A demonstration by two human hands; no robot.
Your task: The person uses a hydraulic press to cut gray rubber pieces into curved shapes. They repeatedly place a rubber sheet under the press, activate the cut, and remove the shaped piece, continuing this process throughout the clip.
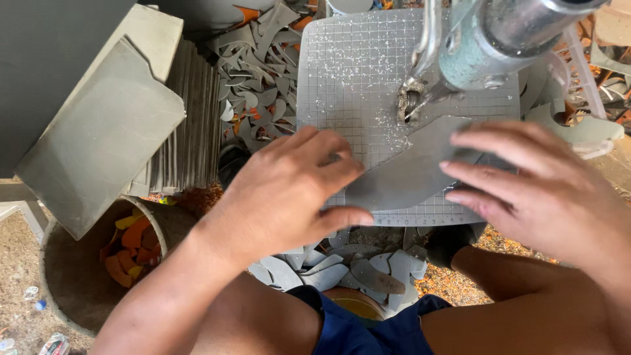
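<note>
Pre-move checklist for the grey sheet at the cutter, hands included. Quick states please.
1. Left hand flat on the grey sheet: ok.
2. Right hand pressing the sheet's other side: ok.
3. Sheet edge at the cutter bit: ok, it meets the bit.
4. Fingertips away from the bit: not ok, the right ones lie close.
5. Gridded table free of debris: not ok, shavings are scattered on it.
6. Bit spinning: cannot tell.

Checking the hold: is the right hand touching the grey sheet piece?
Touching: the head view shows the right hand with fingertips pressed flat on the grey sheet piece.
</note>
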